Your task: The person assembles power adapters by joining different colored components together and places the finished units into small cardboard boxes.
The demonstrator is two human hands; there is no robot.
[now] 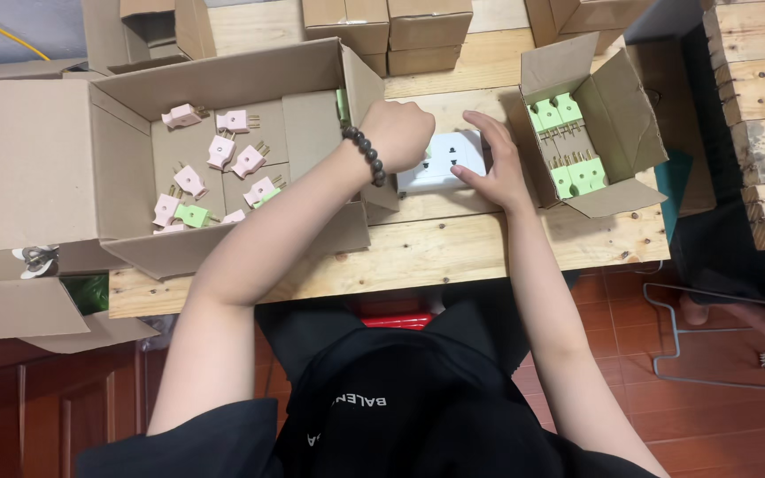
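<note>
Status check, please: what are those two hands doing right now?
Left hand fisted over white socket block. Right hand flat on it. Plug boxes either side, nothing blocking.

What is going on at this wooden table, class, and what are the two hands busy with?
A person leans over a wooden table with both hands on a white socket block. The left hand is closed in a fist at its left end, and the right hand rests flat on its right side. A large open carton at the left holds loose pink plugs. A smaller box at the right holds green plugs packed in rows.
</note>
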